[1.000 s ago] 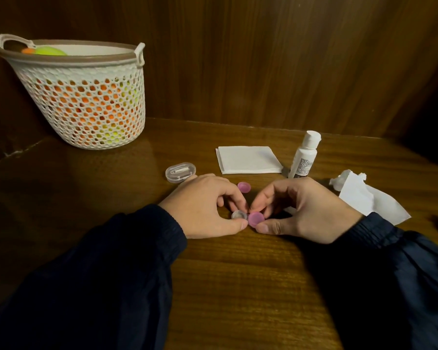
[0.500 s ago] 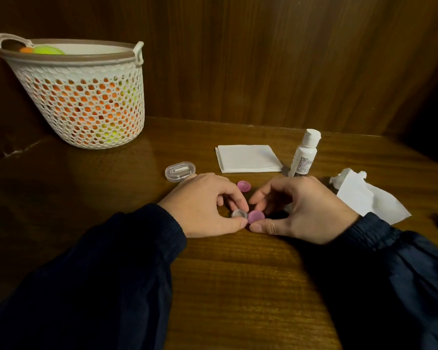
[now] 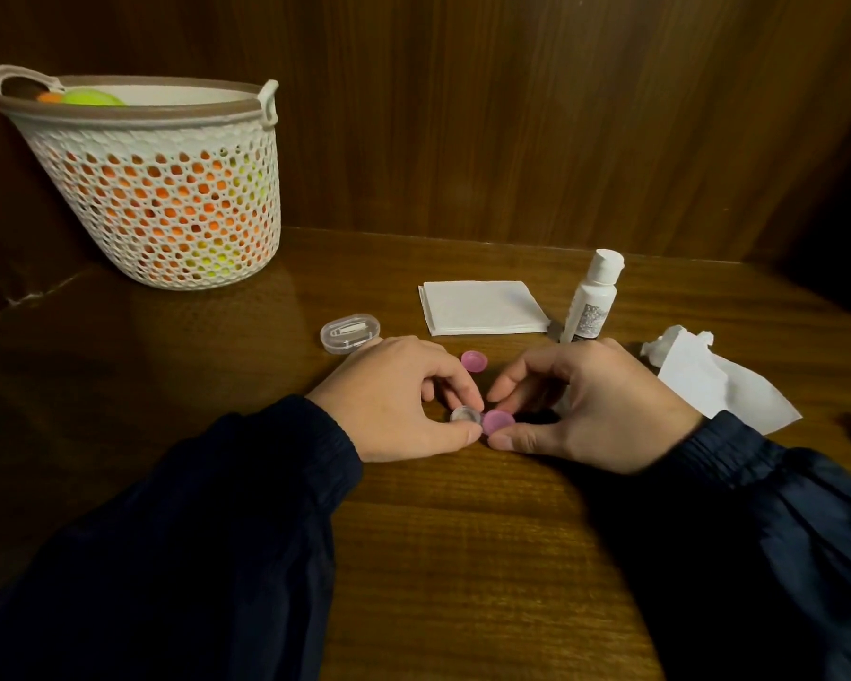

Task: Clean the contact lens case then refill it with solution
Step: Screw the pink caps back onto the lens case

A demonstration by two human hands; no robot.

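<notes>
Wooden table [image 3: 463, 557] bounded behind by a dark panelled wall [image 3: 512, 115], with a broad bare stretch of wood nearer than the fingers, between the two dark sleeves. Far left of the fingers and back against the wall, a white mesh basket [image 3: 158, 189] with orange and yellow-green things inside. Beyond the fingers, a folded white napkin [image 3: 482, 307]; just right of it, upright, a small white solution bottle [image 3: 591, 299], close behind the right knuckles. Right of the fingers, a crumpled tissue [image 3: 718, 380] lying flat. Left and beyond, just past the left knuckles, a small clear oval box [image 3: 350, 332]. Contact lens case [image 3: 480, 419] on the table right between the fingertips — one well clear and uncapped, the other topped by a pink cap [image 3: 498, 421]. A second pink cap [image 3: 473, 360] loose on the wood, just beyond the fingers and apart from them. Left hand [image 3: 394, 400] curled, thumb and forefinger pinching the clear well. Right hand [image 3: 595, 405] arched over, thumb and forefinger closed on the rim of the pink cap — other fingers bent loosely above it.
</notes>
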